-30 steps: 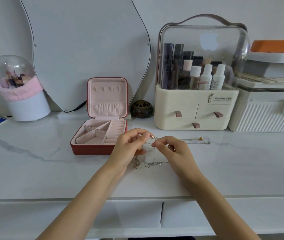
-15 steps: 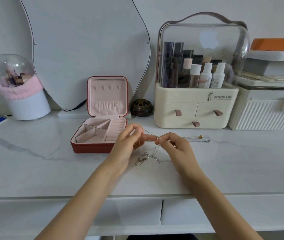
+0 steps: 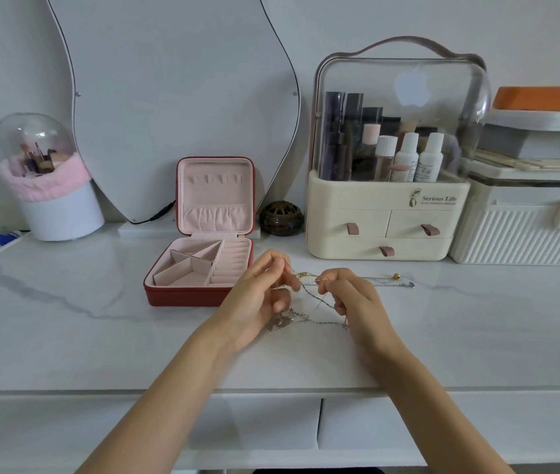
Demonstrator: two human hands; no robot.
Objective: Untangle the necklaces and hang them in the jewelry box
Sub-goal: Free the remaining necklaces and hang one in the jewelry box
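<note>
Necklaces [image 3: 306, 302] (tangled) | left hand [image 3: 258, 295], right hand [image 3: 354, 299] grips pinching chains | jewelry box [image 3: 200, 268] open

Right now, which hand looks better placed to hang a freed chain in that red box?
Probably the left hand: it pinches the necklaces right beside the open jewelry box, while the right hand sits farther from it.

Necklaces [image 3: 309, 302]: thin gold and silver chains, still tangled, partly lifted off the surface, a clump resting near the front edge, two strands trailing right to a gold bead and silver clasp. Jewelry box [image 3: 200, 268]: red, pink-lined, lid upright, compartments empty, left of tangle, mid-surface.
</note>
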